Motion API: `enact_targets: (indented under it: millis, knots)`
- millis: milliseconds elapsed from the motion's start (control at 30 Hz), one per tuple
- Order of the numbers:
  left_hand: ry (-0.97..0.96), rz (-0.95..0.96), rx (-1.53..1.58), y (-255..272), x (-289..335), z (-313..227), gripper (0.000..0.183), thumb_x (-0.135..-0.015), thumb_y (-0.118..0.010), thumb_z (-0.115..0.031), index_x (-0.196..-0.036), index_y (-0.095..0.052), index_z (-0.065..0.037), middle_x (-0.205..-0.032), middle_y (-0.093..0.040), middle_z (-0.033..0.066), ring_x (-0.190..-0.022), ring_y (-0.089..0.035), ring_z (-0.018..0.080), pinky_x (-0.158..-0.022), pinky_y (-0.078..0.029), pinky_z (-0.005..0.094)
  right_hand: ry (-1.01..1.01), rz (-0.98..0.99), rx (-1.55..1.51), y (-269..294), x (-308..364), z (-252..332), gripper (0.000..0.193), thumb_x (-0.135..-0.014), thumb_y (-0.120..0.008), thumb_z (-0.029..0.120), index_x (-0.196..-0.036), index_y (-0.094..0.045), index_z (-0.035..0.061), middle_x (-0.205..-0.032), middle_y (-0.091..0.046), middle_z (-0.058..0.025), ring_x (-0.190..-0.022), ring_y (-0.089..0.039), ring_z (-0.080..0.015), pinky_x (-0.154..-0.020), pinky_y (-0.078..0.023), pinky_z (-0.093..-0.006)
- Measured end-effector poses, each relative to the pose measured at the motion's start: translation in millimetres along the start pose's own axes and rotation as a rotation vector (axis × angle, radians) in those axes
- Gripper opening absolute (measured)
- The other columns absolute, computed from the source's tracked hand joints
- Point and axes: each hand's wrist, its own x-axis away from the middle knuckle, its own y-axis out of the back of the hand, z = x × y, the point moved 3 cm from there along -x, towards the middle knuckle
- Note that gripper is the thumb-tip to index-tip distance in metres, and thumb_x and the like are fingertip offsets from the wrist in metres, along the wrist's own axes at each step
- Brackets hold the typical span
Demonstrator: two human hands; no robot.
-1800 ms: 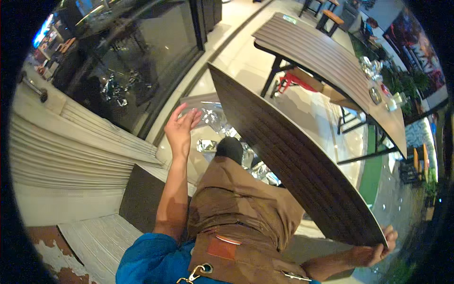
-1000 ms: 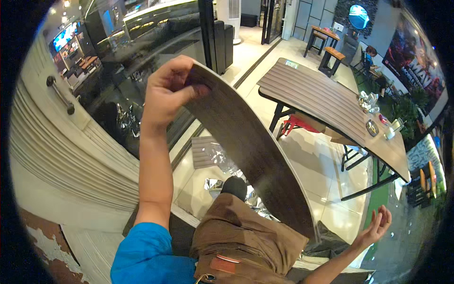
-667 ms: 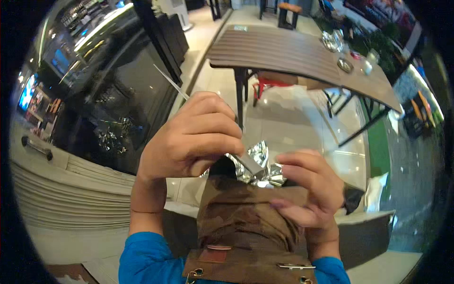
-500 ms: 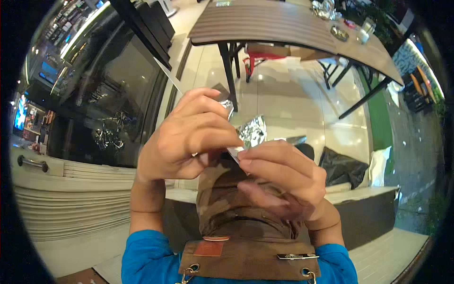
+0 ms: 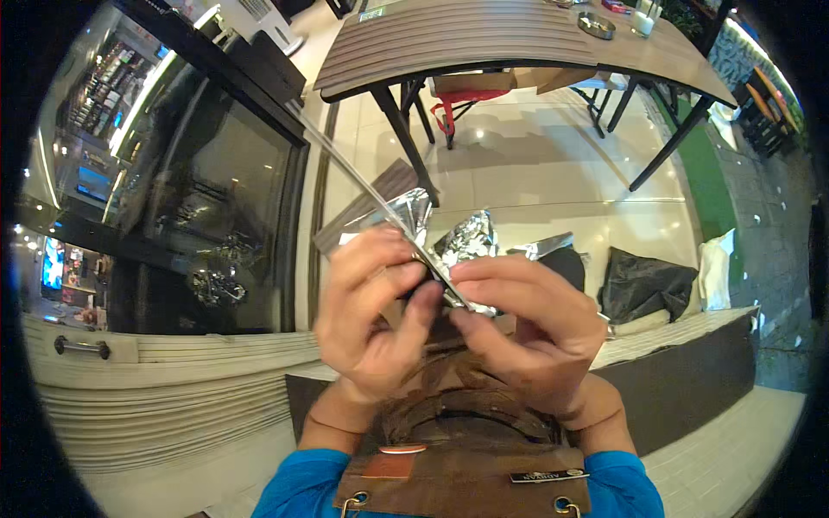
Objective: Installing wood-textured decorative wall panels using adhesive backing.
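Starting with the biggest stuff: a long table (image 5: 518, 39) with a ribbed, wood-grain slatted top on thin black angled legs fills the top of the view, standing on glossy pale floor tiles (image 5: 535, 173). Left of it there's a dark glass storefront (image 5: 216, 216) full of reflections, and below that, curved pale slatted boards (image 5: 164, 406). Closer in, the person's brown canvas apron (image 5: 458, 432) sits over blue sleeves. Crinkly silver foil (image 5: 466, 237) lies bunched on the floor behind the hands. Both hands meet at chest height, edge-on to a thin flat panel (image 5: 363, 186) that looks like a skinny pale line running up to the left. The left hand (image 5: 371, 319) is pinching its near end, fingers curled, and the right hand (image 5: 527, 324) is clamped on it too, fingertips touching the left's
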Motion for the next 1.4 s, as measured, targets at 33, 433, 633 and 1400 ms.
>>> enact_targets:
  millis: [33, 433, 633, 1400]
  knots:
    - [0.051, 0.014, 0.029, -0.6, 5.6, -4.2, 0.024, -0.075, -0.073, 0.004, -0.097, -0.064, 0.000, -0.109, -0.063, 0.0181, -0.102, -0.062, 0.0358, -0.093, -0.049, 0.0466, 0.007, 0.007, 0.017, -2.8, 1.0, 0.3, 0.028, -0.072, -0.075, -0.006, -0.099, -0.069, -0.0024, -0.102, -0.069, -0.0167, -0.090, -0.069, -0.0251, -0.077, -0.055, -0.0316]
    - [0.411, 0.013, 0.306, 20.3, 34.6, -23.2, 0.015, -0.084, -0.067, 0.002, -0.099, -0.066, 0.004, -0.124, -0.056, 0.0302, -0.119, -0.056, 0.0362, -0.098, -0.047, 0.0426, 0.081, 0.140, -0.219, -10.6, 12.4, -3.7, 0.030, -0.077, -0.071, -0.006, -0.106, -0.064, -0.0066, -0.107, -0.065, -0.0255, -0.098, -0.066, -0.0325, -0.083, -0.053, -0.0364]
    - [0.358, 0.067, 0.240, 27.4, 35.5, -24.8, 0.017, -0.082, -0.070, -0.001, -0.099, -0.065, 0.004, -0.121, -0.058, 0.0321, -0.114, -0.060, 0.0362, -0.095, -0.049, 0.0415, 0.122, 0.159, -0.249, -9.6, 14.6, -3.9, 0.031, -0.075, -0.069, -0.009, -0.105, -0.062, -0.0103, -0.105, -0.063, -0.0303, -0.095, -0.067, -0.0350, -0.080, -0.054, -0.0372]
    - [0.402, 0.117, 0.139, 41.7, 21.8, -37.5, 0.017, -0.080, -0.068, 0.006, -0.096, -0.066, 0.010, -0.115, -0.059, 0.0369, -0.112, -0.061, 0.0365, -0.095, -0.050, 0.0395, 0.159, 0.138, -0.159, -24.4, 13.4, -3.3, 0.022, -0.073, -0.069, -0.009, -0.095, -0.066, -0.0087, -0.100, -0.064, -0.0279, -0.091, -0.068, -0.0331, -0.076, -0.054, -0.0349]
